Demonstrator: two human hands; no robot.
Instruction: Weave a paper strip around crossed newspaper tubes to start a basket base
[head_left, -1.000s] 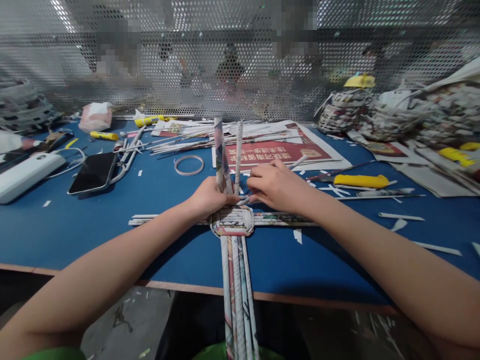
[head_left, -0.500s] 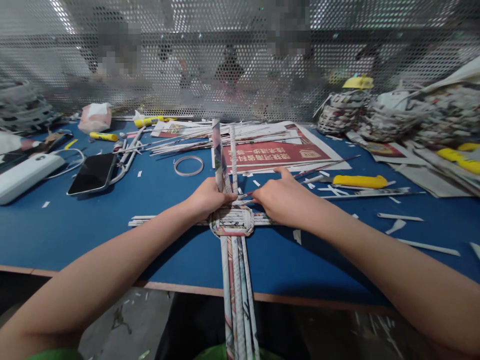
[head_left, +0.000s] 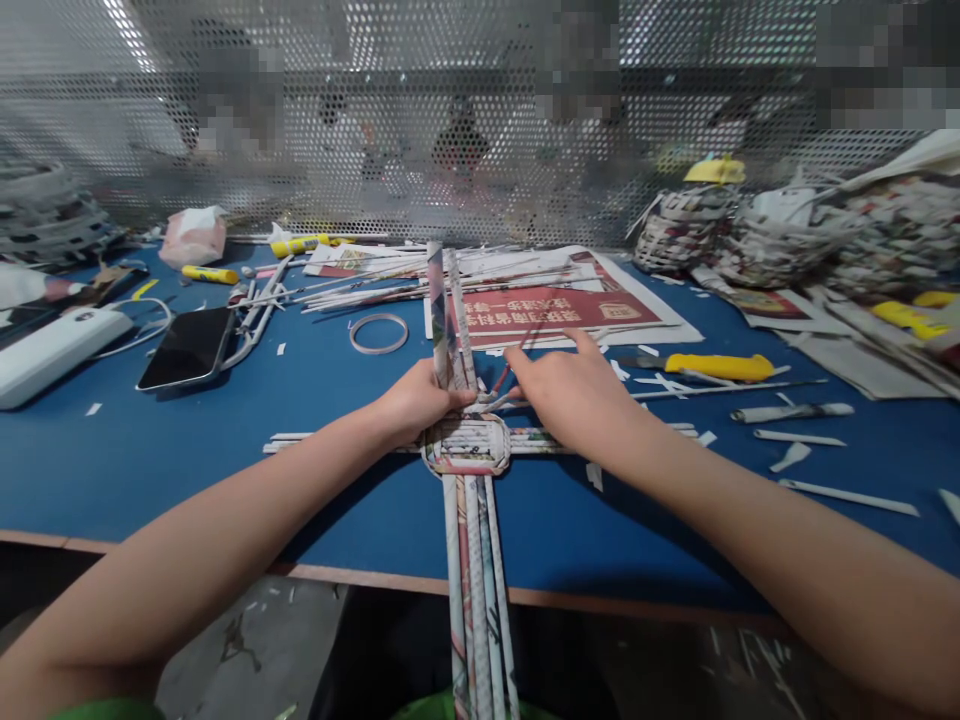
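Observation:
A cross of rolled newspaper tubes (head_left: 474,560) lies on the blue table, its near arm reaching over the front edge. Around its middle runs a woven paper band (head_left: 466,466), shaped like a rounded rectangle. My left hand (head_left: 421,400) is closed on the far tubes (head_left: 438,310) just above this band, thumb across their base. Those far tubes rise from the weave. My right hand (head_left: 574,395) pinches a thin red-and-white paper strip (head_left: 502,380) at the right of the tubes. Its fingertips partly hide the strip.
A newspaper sheet (head_left: 555,310) and thin paper sticks (head_left: 390,290) lie behind. A yellow cutter (head_left: 716,367) and paper scraps are at right, with paper baskets (head_left: 679,230) beyond. At left are a phone (head_left: 187,347), tape ring (head_left: 379,334) and white power bank (head_left: 64,352).
The thin strip in my right hand has swung from pointing right to standing more upright. My right hand has turned slightly, and the right-hand far tube now leans left. My left hand stays put.

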